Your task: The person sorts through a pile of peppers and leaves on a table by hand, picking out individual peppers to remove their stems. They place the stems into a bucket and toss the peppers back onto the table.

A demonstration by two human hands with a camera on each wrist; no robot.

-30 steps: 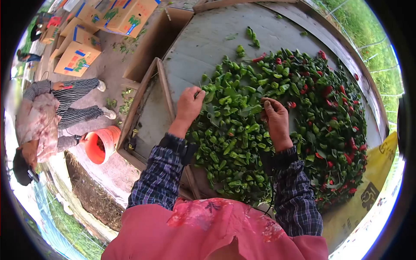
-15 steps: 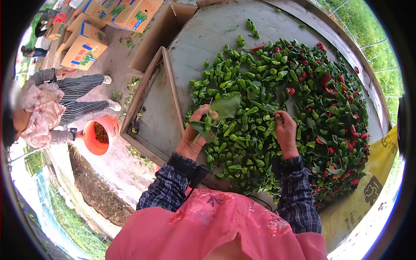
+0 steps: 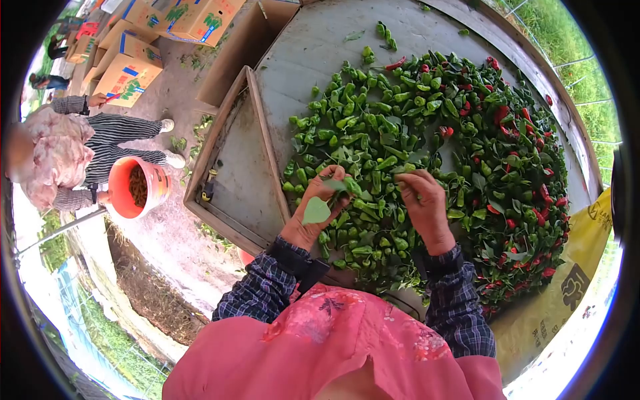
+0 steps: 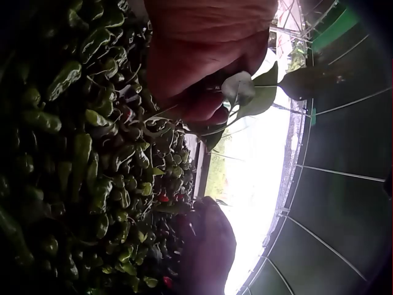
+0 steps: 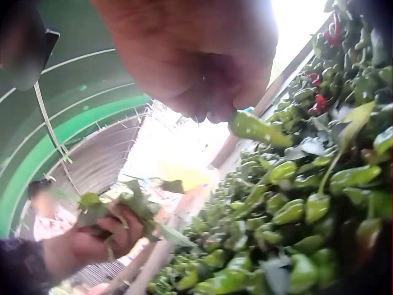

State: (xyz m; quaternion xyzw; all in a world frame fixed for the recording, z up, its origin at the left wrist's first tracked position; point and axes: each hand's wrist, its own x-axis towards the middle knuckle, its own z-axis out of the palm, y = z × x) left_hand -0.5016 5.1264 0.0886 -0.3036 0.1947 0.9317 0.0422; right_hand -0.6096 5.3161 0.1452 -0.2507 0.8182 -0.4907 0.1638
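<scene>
In the head view my left hand (image 3: pixel 308 225) is curled round a small bunch of leaves (image 3: pixel 317 211), with one broad pale leaf hanging over the palm. The right wrist view shows these leaves (image 5: pixel 141 206) sticking out between the left fingers. My right hand (image 3: pixel 428 212) is a little to the right, over the pile, fingers bent. At its fingertips the right wrist view shows a light green pepper (image 5: pixel 261 129), pinched by one end. Below both hands spreads a heap of green peppers (image 3: pixel 363 250), with red peppers (image 3: pixel 543 193) and leaves among them on the right.
The peppers lie on a grey table (image 3: pixel 300 73) with a raised wooden rim (image 3: pixel 270 150). A yellow sack (image 3: pixel 567 287) is at the right edge. To the left, another person (image 3: pixel 60 157) holds a red bucket (image 3: pixel 157 187); cardboard boxes (image 3: pixel 130 70) stand behind.
The left hand has come down and inward and now holds leaves. The right hand has shifted from the pile's middle, most lately leftward toward the left hand. The bucket has tilted and moved slightly.
</scene>
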